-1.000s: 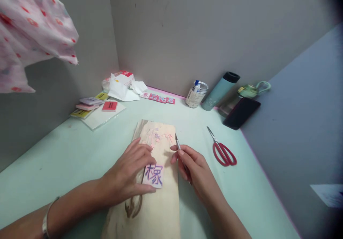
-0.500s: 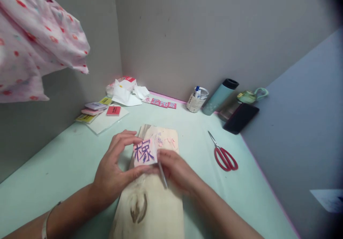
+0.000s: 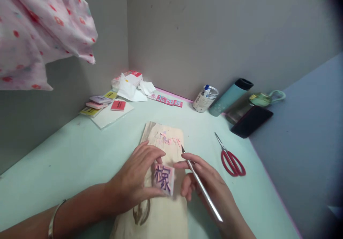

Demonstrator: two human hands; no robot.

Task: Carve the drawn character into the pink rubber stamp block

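Observation:
A small pink block (image 3: 163,179) with a purple character drawn on it rests on a pale wooden board (image 3: 160,217). My left hand (image 3: 136,180) grips the block from its left side, thumb under its lower edge. My right hand (image 3: 206,185) sits just right of the block and holds a thin silver craft knife (image 3: 200,185), blade tip pointing up and away from me. Pink shavings (image 3: 168,139) lie scattered on the far end of the board.
Red-handled scissors (image 3: 232,158) lie right of the board. Along the back wall stand a small jar (image 3: 205,99), a teal flask (image 3: 230,96), a dark phone (image 3: 252,121) and pink strips (image 3: 167,100). Coloured blocks (image 3: 102,105) and tissues (image 3: 131,87) sit at back left. Pink cloth (image 3: 40,28) hangs upper left.
The block was lifted up between both hands half a second ago; it is now back down on the board, held by my left hand, with the knife raised beside it.

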